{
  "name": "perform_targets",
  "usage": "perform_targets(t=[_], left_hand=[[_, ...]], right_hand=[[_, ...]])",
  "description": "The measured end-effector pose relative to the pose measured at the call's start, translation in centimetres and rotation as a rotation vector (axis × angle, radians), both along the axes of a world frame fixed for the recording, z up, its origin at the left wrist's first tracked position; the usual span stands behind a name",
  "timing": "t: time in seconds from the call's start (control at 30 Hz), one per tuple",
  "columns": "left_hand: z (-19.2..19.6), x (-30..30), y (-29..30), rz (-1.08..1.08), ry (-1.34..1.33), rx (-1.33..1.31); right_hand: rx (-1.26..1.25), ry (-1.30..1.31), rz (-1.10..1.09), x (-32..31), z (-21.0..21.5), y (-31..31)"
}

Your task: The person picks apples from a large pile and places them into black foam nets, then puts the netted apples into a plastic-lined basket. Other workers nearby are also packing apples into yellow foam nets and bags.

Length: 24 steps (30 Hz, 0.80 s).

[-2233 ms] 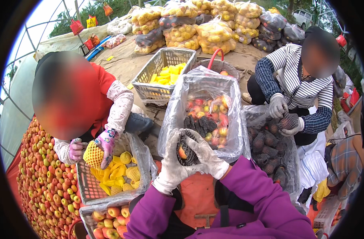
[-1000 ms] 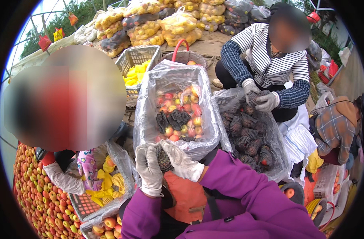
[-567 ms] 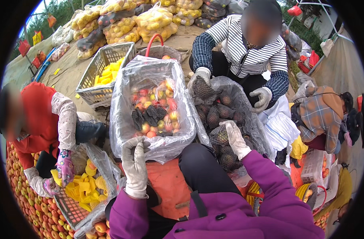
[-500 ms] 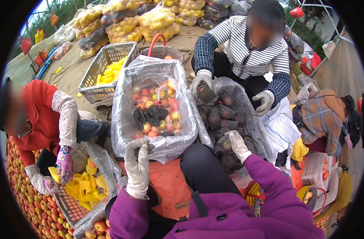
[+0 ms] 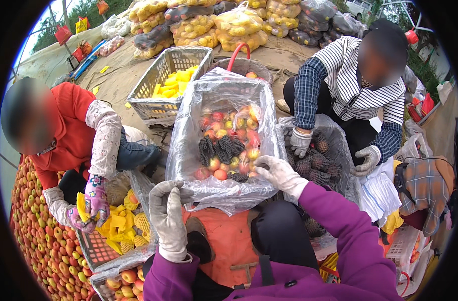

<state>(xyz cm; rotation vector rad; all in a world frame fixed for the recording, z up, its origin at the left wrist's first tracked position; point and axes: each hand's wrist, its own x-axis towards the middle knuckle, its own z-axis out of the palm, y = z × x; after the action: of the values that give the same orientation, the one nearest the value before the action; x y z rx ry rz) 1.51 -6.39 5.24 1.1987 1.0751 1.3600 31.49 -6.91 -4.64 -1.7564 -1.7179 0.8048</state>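
Note:
A clear plastic bag stands open in front of me, filled with red-yellow fruit and a few black foam net sleeves. My left hand, in a pale work glove, is raised at the bag's near left corner with nothing in it. My right hand, gloved too, reaches over the bag's near right rim with curled fingers. Whether they hold anything is hidden. A second bag to the right holds fruit in dark nets.
A person in red on the left holds a yellow net sleeve over a crate of yellow-netted fruit. A person in a striped top has gloved hands at the right bag. A grey basket, loose fruit and filled bags surround us.
My right hand has come out of the right bag of dark-netted fruit and across to the middle bag. My left hand stays raised at that bag's near left corner.

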Motion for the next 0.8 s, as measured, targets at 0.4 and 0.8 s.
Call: perform_targets(t=[0.4, 0.8], left_hand=[[0.4, -0.7, 0.6, -0.046, 0.047, -0.112], [-0.8, -0.5, 2.0, -0.165, 0.305, 0.014]], right_hand=[[-0.55, -0.439, 0.37, -5.1, -19.7, 10.8], [-0.232, 0.579, 0.284, -8.9, 5.2, 6.2]])
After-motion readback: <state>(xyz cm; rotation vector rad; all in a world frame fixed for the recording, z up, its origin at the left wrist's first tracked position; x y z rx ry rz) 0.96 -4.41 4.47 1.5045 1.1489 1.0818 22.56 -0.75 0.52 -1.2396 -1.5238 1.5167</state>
